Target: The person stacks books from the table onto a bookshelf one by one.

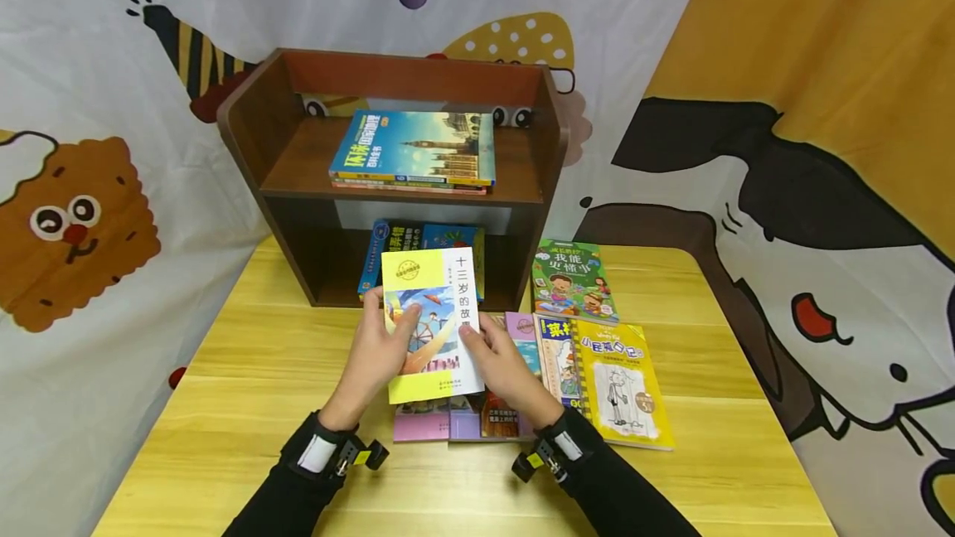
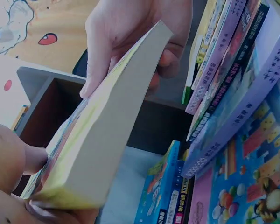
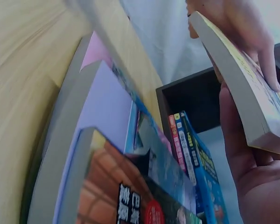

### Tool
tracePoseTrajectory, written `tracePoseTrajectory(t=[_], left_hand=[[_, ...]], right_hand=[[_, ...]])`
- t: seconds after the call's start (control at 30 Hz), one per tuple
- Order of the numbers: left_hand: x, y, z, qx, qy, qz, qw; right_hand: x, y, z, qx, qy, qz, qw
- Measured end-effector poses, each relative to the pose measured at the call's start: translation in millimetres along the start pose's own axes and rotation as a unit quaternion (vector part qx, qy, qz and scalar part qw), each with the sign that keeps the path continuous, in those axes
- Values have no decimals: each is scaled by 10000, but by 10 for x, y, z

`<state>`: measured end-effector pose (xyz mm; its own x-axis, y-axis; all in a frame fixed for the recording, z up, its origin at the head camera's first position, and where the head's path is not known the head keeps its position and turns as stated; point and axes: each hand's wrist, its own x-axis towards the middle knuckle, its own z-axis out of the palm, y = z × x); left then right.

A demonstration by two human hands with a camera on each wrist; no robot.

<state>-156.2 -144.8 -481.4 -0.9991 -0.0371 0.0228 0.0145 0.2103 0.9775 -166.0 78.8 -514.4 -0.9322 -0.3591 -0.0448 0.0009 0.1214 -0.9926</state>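
Both hands hold one book with a yellow and white cover and a Ferris wheel picture, raised above the table and tilted toward the head camera. My left hand grips its left edge, thumb across the cover. At the right edge my right hand pinches it, thumb on the white strip and fingers behind. The left wrist view shows the book's closed pages between the two hands. Under the book lie overlapping pink and purple books, partly hidden.
A brown two-tier shelf stands behind. Its upper tier bears a flat stack topped by a blue book; blue books lie on the lower tier. To the right lie a green book and a yellow book on the wooden table.
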Motion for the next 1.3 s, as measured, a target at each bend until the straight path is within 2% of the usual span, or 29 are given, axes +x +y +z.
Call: tracePoseTrajectory(t=[0.1, 0.2, 0.4, 0.5, 0.6, 0.67, 0.83, 1.0, 1.13, 1.2, 1.3], left_hand=[[19, -31, -28, -41, -208, -120, 9997], [60, -59, -110, 62, -357, -66, 9993], [199, -50, -390, 419, -370, 301, 9980], [262, -45, -512, 615, -791, 543, 9935], [298, -62, -587, 806, -1368, 831, 9838], [297, -67, -603, 775, -1718, 952, 9775], [244, -63, -555, 733, -1986, 1083, 9713], [201, -101, -496, 612, -1921, 1088, 9734], [180, -114, -455, 601, -1682, 1076, 9780], [170, -100, -442, 591, -1549, 1131, 9796], [154, -71, -430, 534, -1320, 1254, 9818]], right_hand=[[-14, 2, -68, 52, -60, -105, 9999], [-9, -29, -178, -5, -240, -198, 9995], [27, -199, -404, -401, -904, -29, 9951], [64, -300, -481, -688, -1230, -57, 9900], [105, -386, -537, -876, -1480, -95, 9851], [134, -420, -573, -960, -1566, -96, 9829], [181, -461, -664, -1249, -1692, -24, 9776], [183, -454, -680, -1474, -1629, 124, 9755], [169, -410, -679, -1474, -1433, 148, 9785], [158, -383, -684, -1391, -1223, 120, 9826], [138, -347, -698, -1222, -682, 9, 9902]])
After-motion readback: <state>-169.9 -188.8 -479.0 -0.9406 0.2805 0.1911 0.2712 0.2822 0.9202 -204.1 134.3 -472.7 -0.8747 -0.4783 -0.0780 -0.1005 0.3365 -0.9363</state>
